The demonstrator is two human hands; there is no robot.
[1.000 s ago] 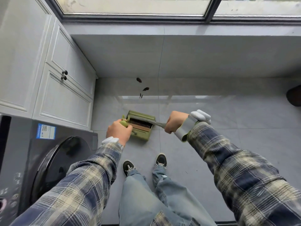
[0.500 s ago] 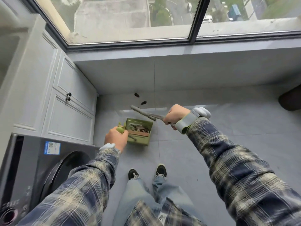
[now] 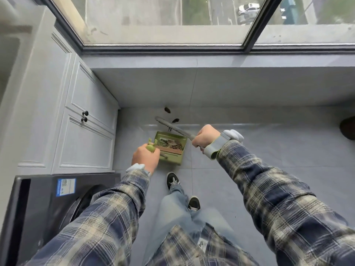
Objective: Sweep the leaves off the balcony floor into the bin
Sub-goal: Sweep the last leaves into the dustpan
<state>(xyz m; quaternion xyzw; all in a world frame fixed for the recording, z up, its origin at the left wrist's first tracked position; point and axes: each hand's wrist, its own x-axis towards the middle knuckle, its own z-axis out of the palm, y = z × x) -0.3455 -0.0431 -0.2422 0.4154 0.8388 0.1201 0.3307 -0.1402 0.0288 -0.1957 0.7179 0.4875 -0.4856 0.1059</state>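
Two dark leaves (image 3: 167, 110) lie on the grey tiled floor (image 3: 269, 150) just above the middle of the frame, close to the foot of the low wall under the window (image 3: 163, 16); a smaller scrap (image 3: 169, 129) sits just below them, near the front lip of the dustpan; these look like what is left to sweep; at centre frame the green dustpan (image 3: 176, 160) is held low over the floor with its mouth towards those leaves; a few brownish leaves (image 3: 171, 142) already lie inside it, behind a row of comb teeth (so part of the sweeping appears done); the left hand (image 3: 145, 158), lower left of the pan, has its fingers wrapped round the pan's green handle (image 3: 150, 148); the right hand (image 3: 204, 136), right of centre, is fisted round the handle of a grey brush (image 3: 169, 124); its long head reaches up and left, above the pan and just beside the loose leaves, though whether it touches the floor cannot be told; no bin can be made out for certain; a dark rounded shape (image 3: 347, 129) cut off at the right edge might be one, but too little shows; the job seems roughly midway, with some leaves gathered, a few left and the emptying not yet done; white cabinet doors (image 3: 86, 121) fill the left side; a black washing machine (image 3: 48, 208) sits lower left; plaid sleeves, jeans and dark shoes fill the bottom of the frame
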